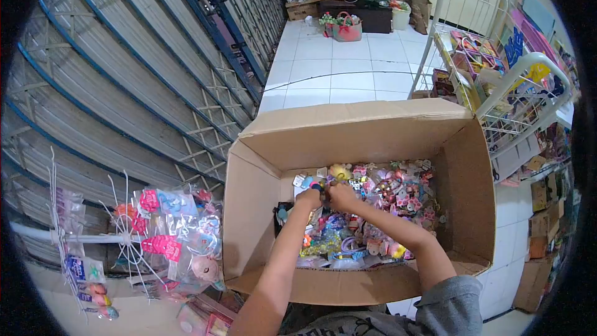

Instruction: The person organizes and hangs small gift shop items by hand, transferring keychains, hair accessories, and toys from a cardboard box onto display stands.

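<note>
A big open cardboard box [255,211] stands in front of me, filled with several small packaged trinkets [398,193] in pink, yellow and blue. Both my arms reach down into it. My left hand [309,198] and my right hand [341,196] meet near the box's middle, fingers closed together around a small blue and yellow item [321,185]. Which hand bears its weight I cannot tell; both touch it.
A white wire rack [124,236] hung with bagged hair accessories stands at the lower left by the folding metal shutter [124,87]. A white shelf frame [491,56] with colourful goods rises at the right. White tiled floor [348,68] stretches back to boxes and a pink basket [347,28].
</note>
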